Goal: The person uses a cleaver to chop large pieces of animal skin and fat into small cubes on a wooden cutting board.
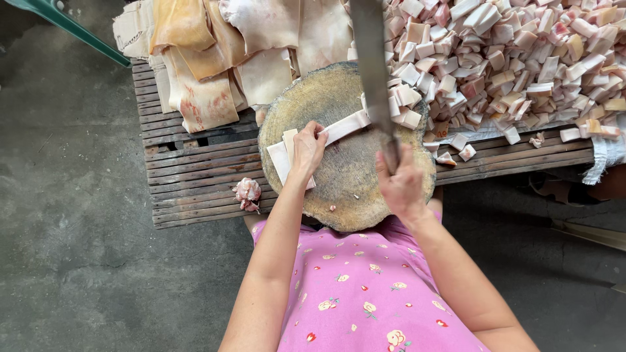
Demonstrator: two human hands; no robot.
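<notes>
we stand over a round wooden chopping block (339, 176) set on a slatted wooden pallet (189, 176). our left hand (308, 148) lies flat, fingers spread, pressing down on long pale strips of fatty meat (326, 133) laid across the block, so they cannot slide under a blow. our right hand (399, 186) is wrapped tight around the handle of a long cleaver (373, 65), the blade raised and pointing away from us above the strips' far end, well clear of the pinning fingers. just beyond the blade lies a big heap of cut cubes (508, 58), close enough that fresh pieces can be swept off the block's far edge. wide uncut slabs of skin and fat (228, 52) are piled to the left, within reach of the free hand. a small scrap (248, 193) sits on the pallet beside the block.
</notes>
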